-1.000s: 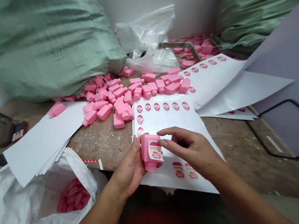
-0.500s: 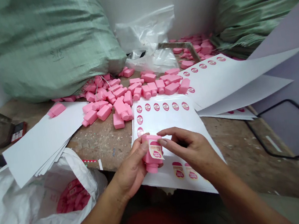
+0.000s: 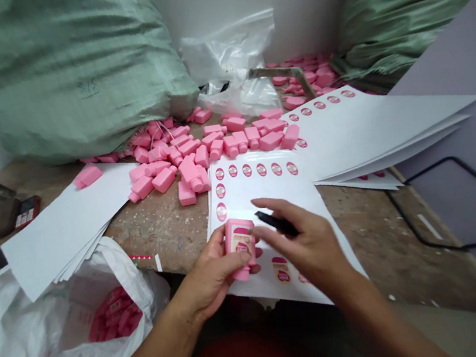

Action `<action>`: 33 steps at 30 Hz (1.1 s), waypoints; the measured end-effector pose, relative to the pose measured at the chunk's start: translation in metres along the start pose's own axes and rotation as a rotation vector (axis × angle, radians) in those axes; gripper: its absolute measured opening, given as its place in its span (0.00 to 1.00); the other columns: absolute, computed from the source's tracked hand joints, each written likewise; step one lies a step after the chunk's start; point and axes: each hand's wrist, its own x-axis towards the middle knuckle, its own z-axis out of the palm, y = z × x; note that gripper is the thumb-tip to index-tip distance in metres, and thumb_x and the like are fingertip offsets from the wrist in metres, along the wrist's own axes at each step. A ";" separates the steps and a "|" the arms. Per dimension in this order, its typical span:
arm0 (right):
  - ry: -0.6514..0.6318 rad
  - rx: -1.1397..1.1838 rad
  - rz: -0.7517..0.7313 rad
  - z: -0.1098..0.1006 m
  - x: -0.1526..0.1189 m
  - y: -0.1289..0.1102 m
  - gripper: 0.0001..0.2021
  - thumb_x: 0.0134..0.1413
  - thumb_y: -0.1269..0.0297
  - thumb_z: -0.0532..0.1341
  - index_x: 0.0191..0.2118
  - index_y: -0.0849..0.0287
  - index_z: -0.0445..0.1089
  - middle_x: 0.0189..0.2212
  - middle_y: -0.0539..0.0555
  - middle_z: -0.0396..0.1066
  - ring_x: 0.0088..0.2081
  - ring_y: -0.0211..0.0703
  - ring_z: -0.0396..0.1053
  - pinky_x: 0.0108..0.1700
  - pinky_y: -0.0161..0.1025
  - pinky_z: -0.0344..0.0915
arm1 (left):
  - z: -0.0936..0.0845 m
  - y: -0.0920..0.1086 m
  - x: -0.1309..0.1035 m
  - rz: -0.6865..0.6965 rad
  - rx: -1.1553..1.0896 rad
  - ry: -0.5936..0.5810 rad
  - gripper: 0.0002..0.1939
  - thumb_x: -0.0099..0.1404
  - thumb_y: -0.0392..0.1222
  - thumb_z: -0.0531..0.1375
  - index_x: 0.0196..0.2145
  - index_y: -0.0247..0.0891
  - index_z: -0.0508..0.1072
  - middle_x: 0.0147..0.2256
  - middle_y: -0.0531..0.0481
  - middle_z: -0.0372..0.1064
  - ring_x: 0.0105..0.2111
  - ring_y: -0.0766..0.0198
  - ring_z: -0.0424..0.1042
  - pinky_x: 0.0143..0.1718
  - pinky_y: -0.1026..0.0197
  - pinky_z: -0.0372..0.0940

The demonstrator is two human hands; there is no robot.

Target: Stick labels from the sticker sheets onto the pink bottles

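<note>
My left hand (image 3: 213,267) grips a pink bottle (image 3: 237,264), its neck pointing down toward me. A label lies on the bottle's front face, with my left thumb pressed on its lower part. Just right of the bottle is my right hand (image 3: 304,240), its fingers curled round a dark pen-like tool (image 3: 276,222); the thumb is beside the label's upper right edge. Beneath both hands lies a sheet of stickers (image 3: 261,190), with round labels along its top and left and larger ones near its front edge.
Loose pink bottles (image 3: 189,147) are heaped behind the sheet. White paper (image 3: 79,218) lies at the left, above a white sack (image 3: 31,343) holding more bottles. Further sticker sheets (image 3: 359,132) spread at the right, near a black wire frame (image 3: 436,246). Large green sacks (image 3: 81,70) stand behind.
The label now lies flat on the bottle, and my left thumb has moved down onto it. My right fingers have come off the label's corner, and the dark tool shows more clearly.
</note>
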 end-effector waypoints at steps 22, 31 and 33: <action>-0.029 0.169 0.153 0.003 0.006 0.015 0.20 0.55 0.47 0.57 0.44 0.56 0.73 0.22 0.48 0.65 0.24 0.39 0.62 0.27 0.38 0.61 | -0.111 0.073 -0.076 0.534 1.435 0.733 0.34 0.59 0.54 0.60 0.61 0.42 0.60 0.58 0.40 0.62 0.58 0.45 0.61 0.59 0.46 0.52; -0.142 -0.044 0.192 -0.008 -0.013 0.028 0.15 0.60 0.53 0.53 0.37 0.54 0.73 0.34 0.53 0.76 0.36 0.47 0.72 0.38 0.41 0.64 | -0.046 0.104 0.113 0.478 1.092 0.620 0.32 0.44 0.48 0.72 0.47 0.37 0.72 0.56 0.33 0.62 0.61 0.32 0.51 0.58 0.41 0.49; -0.163 -0.093 0.191 -0.015 -0.024 0.034 0.14 0.59 0.54 0.53 0.38 0.54 0.73 0.34 0.53 0.77 0.35 0.47 0.72 0.37 0.41 0.65 | -0.047 0.106 0.122 0.440 0.999 0.595 0.30 0.42 0.42 0.72 0.44 0.35 0.73 0.58 0.35 0.61 0.63 0.33 0.47 0.58 0.44 0.50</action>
